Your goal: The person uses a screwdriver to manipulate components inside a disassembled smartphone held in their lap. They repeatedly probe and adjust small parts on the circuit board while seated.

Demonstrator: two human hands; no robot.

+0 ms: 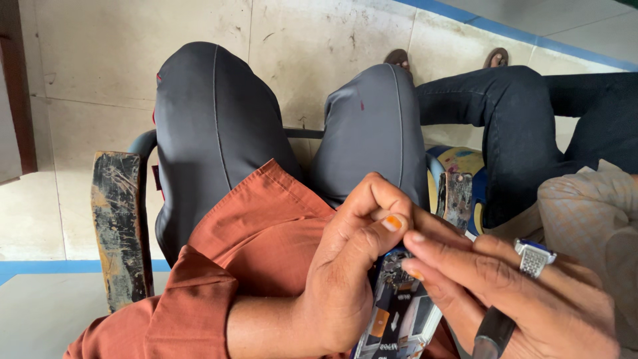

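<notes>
Above the lap, over grey trousers (212, 126) and between worn wooden armrests (119, 226), lies an opened phone (402, 319), long axis running away from the body. Left hand (352, 266) wraps its left edge, thumb pressed on top. Right hand (512, 299) has the grip pinched at the upper end, holding a black tool handle (493, 331). Free room is only forward.

My left hand (345, 279) and right hand (512, 292) cover most of the opened phone (399, 319); its lower end is cut off by the frame edge.
</notes>
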